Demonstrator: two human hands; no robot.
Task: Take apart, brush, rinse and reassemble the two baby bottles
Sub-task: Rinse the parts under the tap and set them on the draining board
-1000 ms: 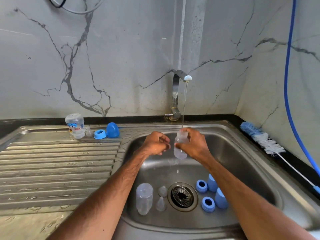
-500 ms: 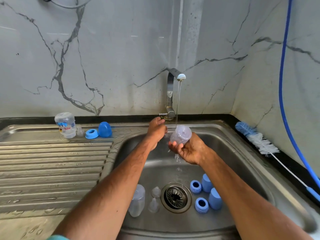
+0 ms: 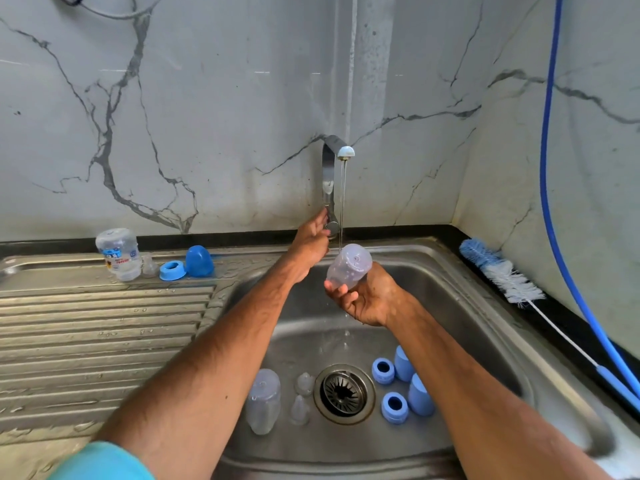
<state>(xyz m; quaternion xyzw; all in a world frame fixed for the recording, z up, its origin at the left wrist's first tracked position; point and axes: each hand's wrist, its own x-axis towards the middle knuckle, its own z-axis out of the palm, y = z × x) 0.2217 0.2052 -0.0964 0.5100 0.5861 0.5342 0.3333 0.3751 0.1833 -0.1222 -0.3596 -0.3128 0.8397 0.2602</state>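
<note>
**A:** Nearest in?

**B:** Logged on the floor of the sink [image 3: 467, 306], round the drain [image 3: 344, 393]: second bottle [image 3: 264, 400] on its side, two clear teats [image 3: 300, 408] just beside it. Across the drain, two blue rings [image 3: 394, 407] and two blue caps [image 3: 420, 394]. All loose, nothing screwed back together yet.

**B:** Rinsing, by the look of it. Above those parts, the bottle [image 3: 348, 266] held in the right hand [image 3: 369, 301], fingers curled round the mouth end. Base tipped up into the thin stream [image 3: 343, 202], mouth pointing down over the sink.

**A:** Doing it well?

**B:** Turn slowly so water runs all round. Keep the mouth low until the dripping stops. Hold firm; wet plastic probably slippery. Just behind, left hand [image 3: 311, 237] at the foot of the tap [image 3: 328, 174], fingers wrapped on the lever there. Likely about to trim or stop the flow; ease it, no jerking.

**A:** Surface and room?

**B:** To the left, ribbed steel surface [image 3: 86, 334], beaded with drops. Along its back edge, in a row: small labelled bottle [image 3: 117, 254], clear teat [image 3: 149, 265], blue ring [image 3: 172, 270], blue cap [image 3: 200, 260]. Beside the sink at right, brush [image 3: 502, 275] lying flat, well apart from both hands. Beyond, grey-veined marble wall [image 3: 207, 98], with a blue hose [image 3: 547, 150] hanging down the right corner.
</note>
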